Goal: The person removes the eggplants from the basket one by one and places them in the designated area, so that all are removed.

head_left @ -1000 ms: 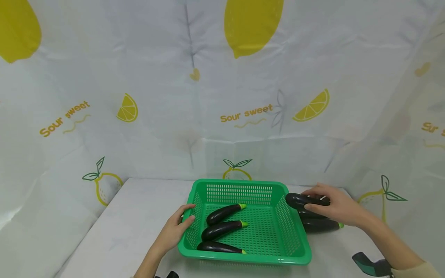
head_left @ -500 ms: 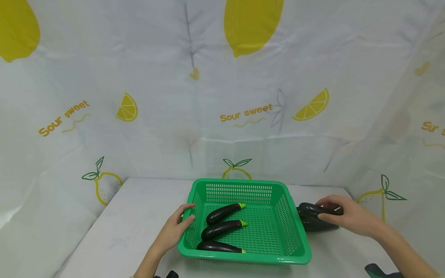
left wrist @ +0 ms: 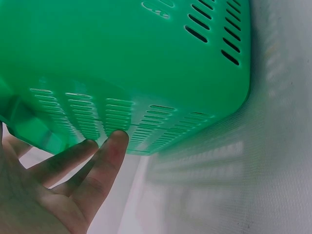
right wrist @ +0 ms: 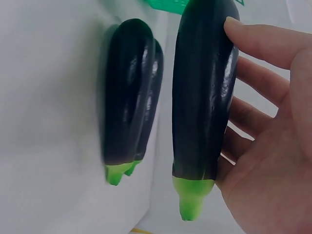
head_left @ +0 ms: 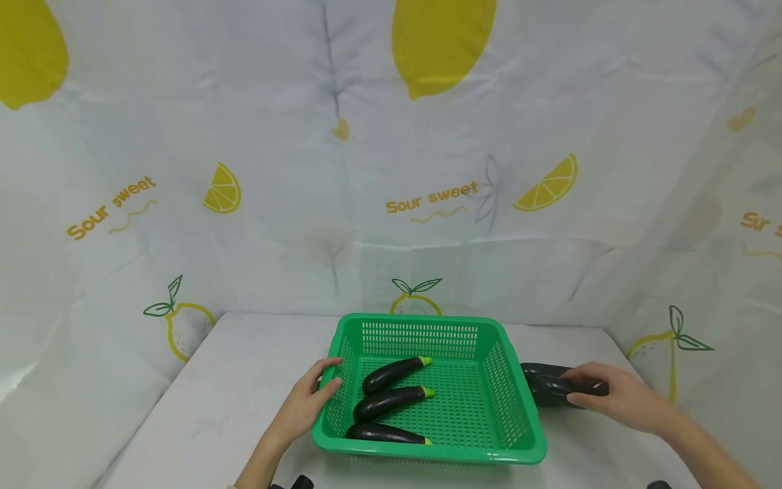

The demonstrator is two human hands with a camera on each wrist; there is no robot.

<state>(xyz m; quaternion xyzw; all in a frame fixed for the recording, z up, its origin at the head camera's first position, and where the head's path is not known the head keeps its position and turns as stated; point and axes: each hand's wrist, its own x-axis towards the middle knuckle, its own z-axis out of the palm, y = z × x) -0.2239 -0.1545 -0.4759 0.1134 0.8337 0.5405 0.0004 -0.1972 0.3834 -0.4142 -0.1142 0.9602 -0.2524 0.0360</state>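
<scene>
My right hand (head_left: pixel 620 397) holds a dark eggplant (head_left: pixel 550 390) to the right of the green basket (head_left: pixel 427 457). In the right wrist view, the thumb and fingers span the eggplant (right wrist: pixel 202 97), whose green stem end points down. Two more eggplants (right wrist: pixel 127 97) lie close together beside it, mostly covered in the head view. My left hand (head_left: pixel 305 404) holds the basket's left rim; in the left wrist view its fingertips (left wrist: pixel 117 139) touch the slotted outer wall. Inside the basket, toward its left side, lie three eggplants (head_left: pixel 391 405) with green stems.
The basket stands on a white tabletop (head_left: pixel 232 394). A white sheet printed with lemons (head_left: pixel 275 136) hangs behind and at both sides. Dark bits of gear (head_left: pixel 302 482) show at the bottom edge near the left wrist.
My right hand has carried its eggplant from beside the basket's right rim to the right and down, close over the other eggplants. My left hand and the basket stay put.
</scene>
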